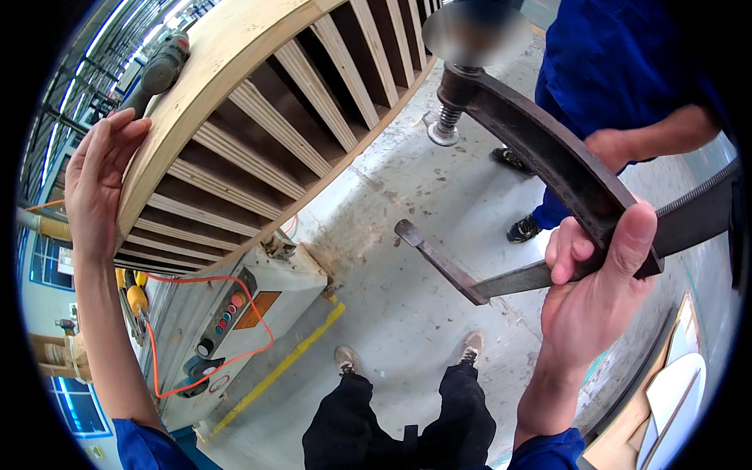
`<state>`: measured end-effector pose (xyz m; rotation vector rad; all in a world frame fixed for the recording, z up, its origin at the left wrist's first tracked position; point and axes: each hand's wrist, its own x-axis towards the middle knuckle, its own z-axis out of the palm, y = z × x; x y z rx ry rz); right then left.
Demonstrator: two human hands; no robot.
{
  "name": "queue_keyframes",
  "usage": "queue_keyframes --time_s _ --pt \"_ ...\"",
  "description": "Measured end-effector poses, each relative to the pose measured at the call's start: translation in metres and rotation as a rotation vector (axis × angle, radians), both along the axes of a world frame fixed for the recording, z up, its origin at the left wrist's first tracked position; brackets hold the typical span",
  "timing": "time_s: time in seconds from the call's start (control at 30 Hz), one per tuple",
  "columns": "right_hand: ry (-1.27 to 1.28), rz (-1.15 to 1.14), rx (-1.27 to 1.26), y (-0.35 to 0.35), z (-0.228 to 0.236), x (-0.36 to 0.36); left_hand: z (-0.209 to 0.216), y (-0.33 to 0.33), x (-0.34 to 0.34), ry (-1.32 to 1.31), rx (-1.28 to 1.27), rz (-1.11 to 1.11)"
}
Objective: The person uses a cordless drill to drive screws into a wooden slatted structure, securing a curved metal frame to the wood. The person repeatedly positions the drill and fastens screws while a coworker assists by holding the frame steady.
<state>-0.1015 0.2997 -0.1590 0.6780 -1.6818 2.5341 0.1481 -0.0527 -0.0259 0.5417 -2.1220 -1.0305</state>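
On the right, my right hand (599, 290) is closed round a dark metal bar clamp (564, 153). Its toothed bar (693, 215) runs off to the right, and its screw with a round pad (444, 129) hangs from the upper arm. The clamp's fixed jaw (439, 262) reaches out to the left over the floor. My left hand (100, 168) rests against the outer edge of a curved wooden frame (180, 133), fingers extended and loosely bent. Many pale plywood slats (243, 153) with dark gaps between them fill this frame. The clamp is apart from the frame.
A grey power tool (160, 66) lies on top of the frame. Below stands a machine cabinet (227, 321) with coloured buttons and a looping orange cable (270, 313). Another person (619, 70) in blue stands at the right. Boards (666, 399) lean at lower right.
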Motion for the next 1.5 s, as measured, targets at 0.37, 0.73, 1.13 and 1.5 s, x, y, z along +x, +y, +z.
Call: queue_keyframes --time_s 0.37,0.73,1.13,1.5 --pt "0.098 0.176 -0.053 -0.037 0.04 0.028 -0.007 0.021 -0.003 0.029 -0.429 0.121" --pt "0.12 0.071 0.044 -0.083 0.066 0.086 -0.222 0.205 -0.051 0.203 1.082 0.137" --pt "0.324 0.057 0.106 -0.09 0.068 0.107 -0.237 0.199 -0.121 0.44 1.269 0.138" --pt "0.369 0.107 0.123 -0.1 0.091 0.102 -0.23 0.174 -0.126 0.453 1.206 0.218"
